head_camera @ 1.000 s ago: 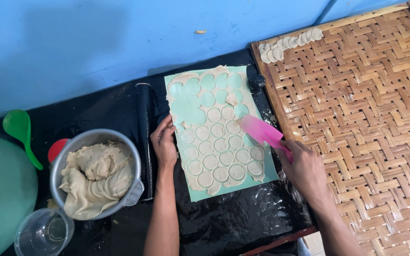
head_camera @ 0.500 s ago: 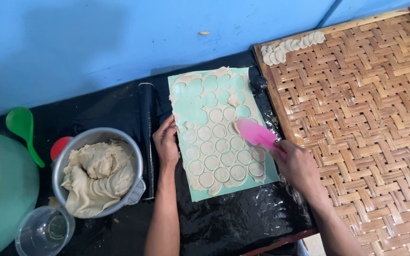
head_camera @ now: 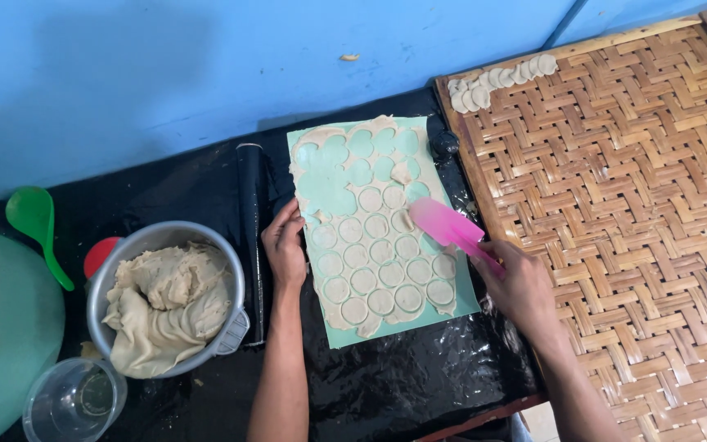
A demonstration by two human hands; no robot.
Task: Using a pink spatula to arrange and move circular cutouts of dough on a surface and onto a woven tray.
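**Here: cut dough sheet, spatula in hand**

Right hand (head_camera: 524, 288) — grip closed around the handle of a pink spatula (head_camera: 445, 226), its flat flexible blade lying on the right side of the dough sheet (head_camera: 378, 262). Left hand (head_camera: 285, 245) — fingers flat, pressing the sheet's left edge, holding nothing. Sheet: thin, pale, scored with round discs, on a mint-green mat (head_camera: 333, 184) over black plastic on the bench. Metal bowl (head_camera: 231, 270) of lumpy dough at left; woven bamboo tray (head_camera: 615, 205) at right.
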